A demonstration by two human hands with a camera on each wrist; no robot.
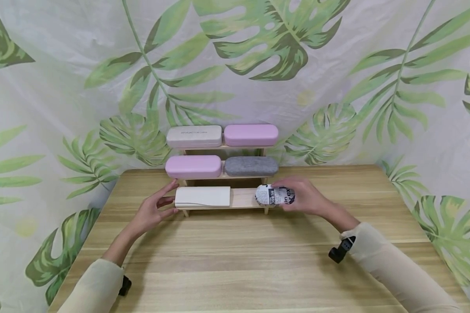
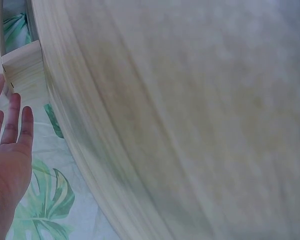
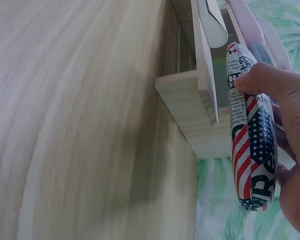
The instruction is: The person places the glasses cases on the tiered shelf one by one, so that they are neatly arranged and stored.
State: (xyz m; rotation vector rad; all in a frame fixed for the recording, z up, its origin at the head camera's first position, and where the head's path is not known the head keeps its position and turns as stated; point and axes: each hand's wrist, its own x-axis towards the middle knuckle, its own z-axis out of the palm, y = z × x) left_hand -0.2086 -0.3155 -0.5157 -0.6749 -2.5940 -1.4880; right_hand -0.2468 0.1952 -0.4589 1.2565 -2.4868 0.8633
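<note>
My right hand (image 1: 303, 196) grips a glasses case (image 1: 269, 195) with newspaper-style print by its right end. In the right wrist view this case (image 3: 252, 130) shows red stripes and white stars, with the thumb on its near face. It overlaps the right end of the wooden rack's lowest tier (image 1: 243, 198) in the head view. At the left end of that tier lies a white glasses case (image 1: 203, 197) with a flap. My left hand (image 1: 152, 211) is beside that end, fingers extended, fingertips right at the case and rack; the left wrist view shows its palm (image 2: 10, 170).
On the middle tier sit a pink case (image 1: 193, 166) and a grey fabric case (image 1: 251, 166). The top tier bears an off-white case (image 1: 194, 136) and another pink case (image 1: 251, 134). The rack stands on a wood-grain table (image 1: 235, 265) before a leaf-patterned cloth (image 1: 258, 100).
</note>
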